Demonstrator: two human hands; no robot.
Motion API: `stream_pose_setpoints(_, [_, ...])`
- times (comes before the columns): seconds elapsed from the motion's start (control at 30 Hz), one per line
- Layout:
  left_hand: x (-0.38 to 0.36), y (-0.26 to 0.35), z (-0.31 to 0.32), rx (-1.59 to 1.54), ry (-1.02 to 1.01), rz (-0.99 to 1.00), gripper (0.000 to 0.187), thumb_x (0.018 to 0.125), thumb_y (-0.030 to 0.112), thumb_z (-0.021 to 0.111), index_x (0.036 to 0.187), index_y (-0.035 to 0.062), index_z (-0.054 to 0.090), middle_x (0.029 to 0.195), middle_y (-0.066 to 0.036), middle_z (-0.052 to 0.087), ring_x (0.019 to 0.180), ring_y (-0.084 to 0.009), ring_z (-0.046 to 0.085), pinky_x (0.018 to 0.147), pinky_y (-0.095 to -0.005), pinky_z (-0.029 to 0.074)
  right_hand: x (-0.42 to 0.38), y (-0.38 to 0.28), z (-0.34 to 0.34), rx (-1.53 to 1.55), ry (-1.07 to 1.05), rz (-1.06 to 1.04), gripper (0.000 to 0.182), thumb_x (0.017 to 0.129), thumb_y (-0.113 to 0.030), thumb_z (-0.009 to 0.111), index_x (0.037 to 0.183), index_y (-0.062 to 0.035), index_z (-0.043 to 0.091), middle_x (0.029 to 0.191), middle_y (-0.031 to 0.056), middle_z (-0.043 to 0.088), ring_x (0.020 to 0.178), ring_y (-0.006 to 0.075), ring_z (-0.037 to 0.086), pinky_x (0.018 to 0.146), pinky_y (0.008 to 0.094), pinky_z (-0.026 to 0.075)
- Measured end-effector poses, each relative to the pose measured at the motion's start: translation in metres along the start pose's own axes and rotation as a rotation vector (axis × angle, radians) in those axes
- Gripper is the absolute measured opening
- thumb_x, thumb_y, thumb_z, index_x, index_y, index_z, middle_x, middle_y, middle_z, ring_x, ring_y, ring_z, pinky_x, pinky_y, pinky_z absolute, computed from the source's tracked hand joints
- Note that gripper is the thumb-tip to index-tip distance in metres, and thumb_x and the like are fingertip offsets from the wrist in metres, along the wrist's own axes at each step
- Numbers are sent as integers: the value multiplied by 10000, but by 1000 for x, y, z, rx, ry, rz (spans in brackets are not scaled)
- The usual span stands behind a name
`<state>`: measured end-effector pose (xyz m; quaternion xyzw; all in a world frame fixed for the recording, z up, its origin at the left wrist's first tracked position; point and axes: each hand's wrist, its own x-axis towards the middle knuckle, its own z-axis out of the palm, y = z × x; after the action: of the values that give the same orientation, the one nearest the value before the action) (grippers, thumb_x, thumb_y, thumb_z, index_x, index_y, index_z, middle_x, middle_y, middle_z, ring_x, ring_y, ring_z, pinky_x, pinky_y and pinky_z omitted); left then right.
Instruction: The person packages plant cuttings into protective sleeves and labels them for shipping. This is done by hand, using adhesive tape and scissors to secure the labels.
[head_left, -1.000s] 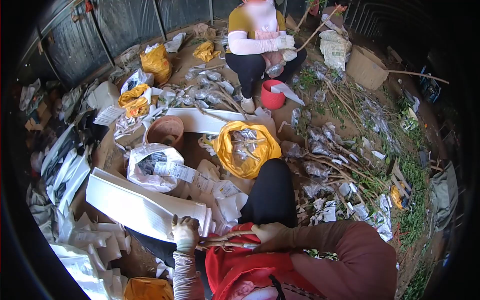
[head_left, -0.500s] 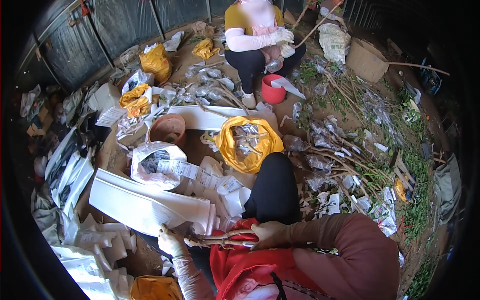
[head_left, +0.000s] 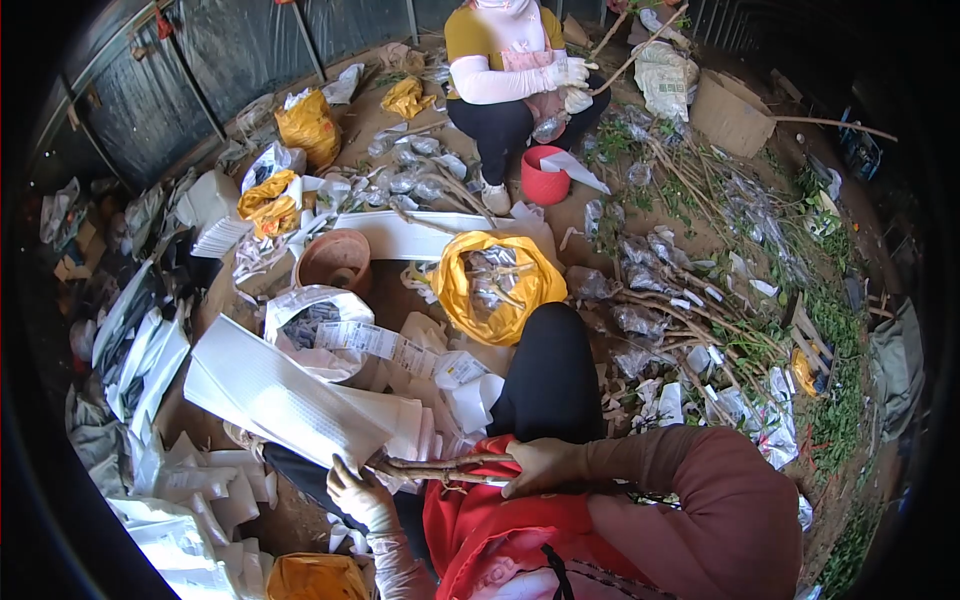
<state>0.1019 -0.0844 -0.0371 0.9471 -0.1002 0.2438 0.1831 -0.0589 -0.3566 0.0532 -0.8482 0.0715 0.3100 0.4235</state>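
Observation:
My right hand (head_left: 543, 466) is closed round the ends of some thin brown branches (head_left: 440, 468) over my lap. The branches point left, toward the white foam sheets (head_left: 290, 395). At the near corner of the top sheet, my left hand (head_left: 360, 494) has its fingers against the edge, thumb side hidden, pinching it. That top sheet is lifted and tilted above the others. Paper labels (head_left: 385, 346) lie just beyond the sheets, across a white bag (head_left: 318, 318). A yellow bag (head_left: 470, 322) with wrapped pieces inside stands past my knee.
A person (head_left: 515, 85) in gloves squats opposite, holding a branch, beside a red pot (head_left: 545, 176). A clay pot (head_left: 335, 262) sits left of the yellow bag. Branches with plastic wraps (head_left: 640, 320) cover the right side. White packages (head_left: 165, 540) are heaped at lower left.
The top foam sheet has risen and tilted, its far end shifting up. My left hand has moved slightly right and down, fingers now more visible. The branches have barely moved.

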Motion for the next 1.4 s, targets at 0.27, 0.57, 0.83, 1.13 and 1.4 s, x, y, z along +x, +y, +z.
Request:
stream_pose_setpoints(0.27, [-50, -79, 78, -909, -473, -538, 290, 796, 74, 477, 1021, -82, 574, 791, -112, 629, 662, -167, 558, 606, -308, 459, 8, -7, 4, 96, -8, 5, 785, 727, -561, 668, 1078, 111, 462, 933, 260, 599, 863, 322, 611, 728, 372, 461])
stream_pose_setpoints(0.57, [-25, -34, 46, -1119, -571, -685, 174, 822, 41, 466, 903, -9, 612, 753, -63, 630, 610, -124, 578, 548, -256, 476, 36, -9, 12, 34, -4, -45, 808, 718, -599, 623, 1012, 141, 487, 884, 264, 603, 830, 354, 617, 715, 399, 472])
stream_pose_setpoints(0.83, [-36, -28, -2, -1207, -640, -659, 135, 824, 67, 553, 937, 14, 607, 733, -46, 622, 557, -128, 578, 494, -244, 462, 51, -21, 9, -64, -45, -68, 761, 710, -550, 660, 1028, 121, 495, 947, 283, 605, 844, 356, 624, 711, 404, 481])
stream_pose_setpoints(1.13, [-66, -41, -36, -1084, -511, -838, 193, 819, 209, 607, 937, 56, 593, 712, -8, 582, 556, -115, 530, 485, -223, 398, 57, -47, 24, -149, -89, -147, 672, 689, -466, 697, 987, 103, 501, 729, 215, 628, 660, 349, 632, 585, 421, 477])
stream_pose_setpoints(1.4, [-27, -40, -47, 125, -227, -349, 615, 777, 228, 610, 1298, -36, 418, 1175, -262, 467, 1056, -416, 491, 882, -471, 434, 70, -45, 59, -251, 10, -219, 595, 689, -407, 682, 937, 102, 501, 694, 217, 623, 621, 345, 638, 544, 439, 494])
